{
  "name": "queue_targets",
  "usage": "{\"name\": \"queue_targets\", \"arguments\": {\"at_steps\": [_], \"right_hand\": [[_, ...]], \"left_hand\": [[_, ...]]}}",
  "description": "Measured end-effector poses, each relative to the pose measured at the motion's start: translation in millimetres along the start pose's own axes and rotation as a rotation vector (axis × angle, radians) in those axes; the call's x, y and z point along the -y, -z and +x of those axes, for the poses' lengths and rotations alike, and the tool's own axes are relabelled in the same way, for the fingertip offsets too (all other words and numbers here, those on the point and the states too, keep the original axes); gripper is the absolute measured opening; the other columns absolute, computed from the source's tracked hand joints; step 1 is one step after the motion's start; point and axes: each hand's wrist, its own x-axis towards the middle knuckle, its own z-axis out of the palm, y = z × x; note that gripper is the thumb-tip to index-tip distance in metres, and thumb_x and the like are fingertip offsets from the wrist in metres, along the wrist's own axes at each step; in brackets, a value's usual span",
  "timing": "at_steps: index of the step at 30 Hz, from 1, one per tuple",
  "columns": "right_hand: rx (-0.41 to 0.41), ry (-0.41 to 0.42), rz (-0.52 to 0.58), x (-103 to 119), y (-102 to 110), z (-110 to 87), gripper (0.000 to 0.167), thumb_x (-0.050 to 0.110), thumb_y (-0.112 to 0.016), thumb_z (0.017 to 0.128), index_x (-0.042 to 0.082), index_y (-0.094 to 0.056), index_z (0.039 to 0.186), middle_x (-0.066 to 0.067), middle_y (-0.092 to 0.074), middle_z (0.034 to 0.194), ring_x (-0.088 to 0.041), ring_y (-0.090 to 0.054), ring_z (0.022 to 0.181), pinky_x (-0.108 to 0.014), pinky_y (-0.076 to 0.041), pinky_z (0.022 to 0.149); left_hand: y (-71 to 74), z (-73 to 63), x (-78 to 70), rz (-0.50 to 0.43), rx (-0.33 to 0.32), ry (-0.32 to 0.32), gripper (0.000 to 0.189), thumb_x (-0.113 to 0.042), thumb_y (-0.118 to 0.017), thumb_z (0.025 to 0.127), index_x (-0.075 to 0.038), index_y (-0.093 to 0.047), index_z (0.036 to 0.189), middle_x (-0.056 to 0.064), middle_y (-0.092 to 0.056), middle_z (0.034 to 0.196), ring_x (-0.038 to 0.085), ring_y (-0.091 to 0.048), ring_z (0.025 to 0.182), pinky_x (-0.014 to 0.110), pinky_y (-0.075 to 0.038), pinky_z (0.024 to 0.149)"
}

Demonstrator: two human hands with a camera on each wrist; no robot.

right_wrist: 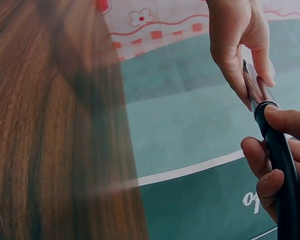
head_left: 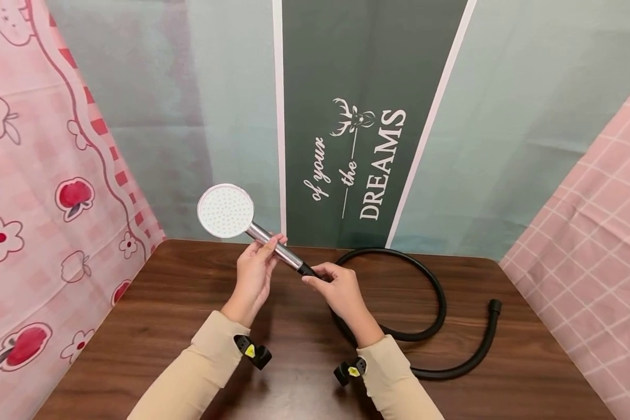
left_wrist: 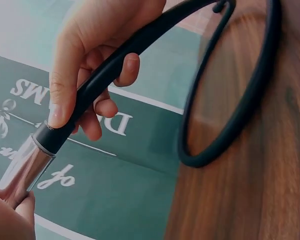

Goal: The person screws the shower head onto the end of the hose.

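Note:
A shower head [head_left: 226, 211] with a round white dotted face and a chrome handle [head_left: 290, 256] is held up over the far part of the table, tilted up to the left. My left hand [head_left: 254, 274] grips the chrome handle between thumb and fingers. The right hand [head_left: 341, 291] pinches the black end fitting [head_left: 305, 269] of the hose, right at the bottom of the handle. In the left wrist view the black collar [left_wrist: 52, 136] meets the chrome rim in line. Right-hand fingers [right_wrist: 270, 182] curl under the hose [right_wrist: 285, 170].
The black hose [head_left: 441, 297] loops over the right side of the brown wooden table [head_left: 289, 373], its other end fitting [head_left: 495, 305] lying near the right edge. A green printed curtain [head_left: 231, 116] hangs behind. Pink patterned cloths [head_left: 26, 233] flank both sides.

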Motion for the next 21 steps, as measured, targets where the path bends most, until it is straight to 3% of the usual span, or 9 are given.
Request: {"name": "queue_targets", "arguments": {"at_steps": [5,12,17,21], "right_hand": [[0.003,-0.011,0.031,-4.1,-5.9,2.8,0.015,0.014,-0.083,0.080,0.006,-0.076,0.091,-0.010,-0.074,0.076,-0.033,-0.071,0.071,-0.019,-0.049,0.054],[0.030,-0.015,0.025,-9.9,-9.4,4.4,0.013,0.013,-0.081,0.081,0.006,-0.075,0.089,-0.009,-0.072,0.071,-0.030,-0.068,0.067,-0.019,-0.048,0.052],[0.058,-0.041,0.007,-15.2,-13.5,7.0,0.014,0.015,-0.080,0.082,0.005,-0.075,0.090,-0.010,-0.071,0.070,-0.037,-0.068,0.069,-0.020,-0.048,0.052],[0.076,-0.072,0.001,-21.2,-17.4,10.1,0.016,0.016,-0.080,0.083,0.003,-0.074,0.090,-0.013,-0.071,0.070,-0.036,-0.069,0.067,-0.021,-0.049,0.051]], "left_hand": [[5.0,3.5,0.8,0.028,0.006,0.018,0.024,-0.006,-0.055,0.100,0.007,-0.051,0.120,0.005,-0.074,0.102,0.013,-0.073,0.099,0.022,-0.058,0.093],[9.8,7.2,5.5,0.045,0.006,0.025,0.030,-0.006,-0.054,0.101,0.011,-0.048,0.125,0.003,-0.074,0.100,0.011,-0.073,0.099,0.021,-0.058,0.093],[15.3,10.3,11.2,0.051,-0.020,0.045,0.030,-0.005,-0.052,0.102,0.012,-0.049,0.126,0.013,-0.073,0.112,0.011,-0.073,0.098,0.022,-0.058,0.092],[20.7,15.2,16.6,0.079,-0.032,0.067,0.030,-0.007,-0.052,0.102,0.010,-0.050,0.128,0.020,-0.068,0.123,0.009,-0.073,0.098,0.023,-0.057,0.095]]}}
